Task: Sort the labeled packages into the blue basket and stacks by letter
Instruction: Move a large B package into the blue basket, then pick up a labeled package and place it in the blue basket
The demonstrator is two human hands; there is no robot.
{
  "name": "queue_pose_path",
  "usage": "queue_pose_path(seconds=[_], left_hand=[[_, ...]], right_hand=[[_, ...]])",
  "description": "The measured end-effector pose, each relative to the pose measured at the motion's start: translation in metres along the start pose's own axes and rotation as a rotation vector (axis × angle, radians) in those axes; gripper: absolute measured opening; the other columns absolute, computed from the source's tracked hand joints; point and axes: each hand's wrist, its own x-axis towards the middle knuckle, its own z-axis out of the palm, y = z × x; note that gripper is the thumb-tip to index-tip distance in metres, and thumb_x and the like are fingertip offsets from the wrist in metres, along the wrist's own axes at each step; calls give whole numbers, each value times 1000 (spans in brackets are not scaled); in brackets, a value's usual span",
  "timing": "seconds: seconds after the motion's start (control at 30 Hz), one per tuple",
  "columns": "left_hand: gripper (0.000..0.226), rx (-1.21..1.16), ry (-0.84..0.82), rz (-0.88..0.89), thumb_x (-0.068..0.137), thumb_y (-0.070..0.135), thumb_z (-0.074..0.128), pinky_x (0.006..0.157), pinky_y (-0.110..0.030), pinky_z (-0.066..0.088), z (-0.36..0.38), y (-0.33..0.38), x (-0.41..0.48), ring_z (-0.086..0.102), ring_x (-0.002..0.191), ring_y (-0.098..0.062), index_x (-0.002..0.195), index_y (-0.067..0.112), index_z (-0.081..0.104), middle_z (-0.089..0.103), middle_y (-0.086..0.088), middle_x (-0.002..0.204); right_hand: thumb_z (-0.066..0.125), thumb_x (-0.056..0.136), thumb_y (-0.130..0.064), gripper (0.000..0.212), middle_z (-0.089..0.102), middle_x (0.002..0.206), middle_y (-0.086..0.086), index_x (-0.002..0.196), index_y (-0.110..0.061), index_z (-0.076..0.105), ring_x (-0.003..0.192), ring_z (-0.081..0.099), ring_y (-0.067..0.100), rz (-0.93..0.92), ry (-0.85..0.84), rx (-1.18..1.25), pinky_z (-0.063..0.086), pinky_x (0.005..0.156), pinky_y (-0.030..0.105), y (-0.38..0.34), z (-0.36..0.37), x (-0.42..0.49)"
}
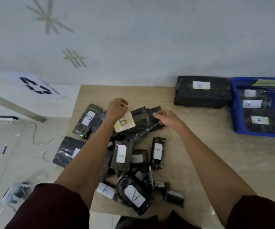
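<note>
Right grip (168, 120) pinches edge of B package (125, 123); left grip (117, 108) curled.

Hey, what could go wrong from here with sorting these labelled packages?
The package labelled B, between the left hand and right hand, overlaps other packages, so lifting it may drag them along. The blue basket already shows both B and A labels, so a mis-sort there seems easy.

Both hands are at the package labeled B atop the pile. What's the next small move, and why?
Probably lift the B package clear of the pile and swing it right toward the blue basket, where two B labels already show. The right hand pinches its dark end; the left hand curls at its label end, grip unclear.
</note>
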Motion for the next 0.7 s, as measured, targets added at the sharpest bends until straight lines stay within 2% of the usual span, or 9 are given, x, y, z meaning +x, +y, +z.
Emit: queue_pose_path(seconds=[0.07,0.17,0.2,0.27,0.33,0.43,0.47,0.57,0.7], left_hand=[[18,81,69,-42,93,14,59,87,-37,54,-20,-28,-6,65,99,-26,106,15,71,69,-7,106],[29,196,103,-142,91,29,55,97,-47,49,-40,-70,-11,57,115,-38,113,14,67,62,-15,124],[37,219,75,-196,92,36,53,98,-48,48,-44,-81,-13,55,117,-41,118,13,65,59,-18,130],[55,198,-1,-290,97,47,50,95,-47,49,-49,-98,-18,58,113,-40,133,6,57,58,-23,132],[59,168,-66,-345,103,43,48,94,-44,49,-48,-106,-21,60,112,-39,140,-3,48,58,-24,131],[60,98,-105,-351,106,42,43,96,-43,49,-40,-113,-23,58,118,-41,139,-9,47,58,-26,133],[59,74,-98,-353,107,41,42,96,-42,48,-38,-114,-23,57,119,-41,139,-9,47,58,-26,134],[59,-3,-65,-366,107,39,41,98,-42,45,-36,-117,-23,53,125,-41,141,-8,45,52,-27,140],[55,-100,-34,-379,107,39,40,94,-38,43,-39,-119,-23,55,123,-38,134,-8,54,57,-26,135]], right_hand=[[61,96,-50,44,62,115,5,117,-12,64,102,64,26,-60,53,-141,55,72,35,-6,19,2],[57,91,-63,49,62,122,14,95,-15,69,106,62,31,-106,175,-202,52,92,44,-10,39,6],[56,90,-64,50,64,116,14,87,-15,67,104,62,32,-110,188,-189,52,90,43,-11,44,6],[58,94,-57,52,64,91,13,82,-7,61,86,62,30,-123,177,-152,47,75,37,-17,54,-1],[60,96,-47,47,59,84,10,94,0,61,77,57,27,-112,177,-142,45,69,39,-23,62,-4],[62,95,-41,38,58,101,6,109,-7,54,90,58,25,-48,154,-96,52,82,44,-31,72,-7],[63,94,-38,36,57,103,5,113,-9,52,91,58,23,-38,146,-41,52,82,42,-35,75,-9],[66,90,-26,35,59,110,4,118,-11,51,88,58,15,-105,138,172,51,66,33,-48,79,-19],[62,91,-9,38,61,102,11,124,-13,45,79,61,18,-233,39,275,53,60,32,-60,72,-30]])
